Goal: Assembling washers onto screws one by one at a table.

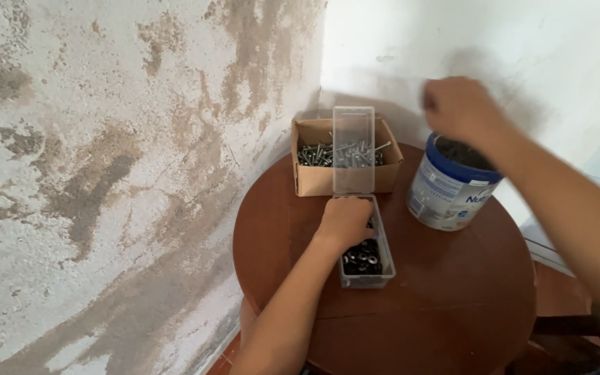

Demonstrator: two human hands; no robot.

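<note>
clear box [367,267] open, dark washers [364,258] inside

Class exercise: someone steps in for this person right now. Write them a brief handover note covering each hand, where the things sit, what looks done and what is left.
Left hand: reaching into the clear plastic box of dark washers, lid standing open; whether it grips anything is hidden.
Right hand: closed, raised above the open blue and white can; its contents are unclear.
Cardboard box of silvery screws sits behind the plastic box, all on the round wooden table.
Done: all containers open.
Left: cannot tell; all three still hold parts.
</note>
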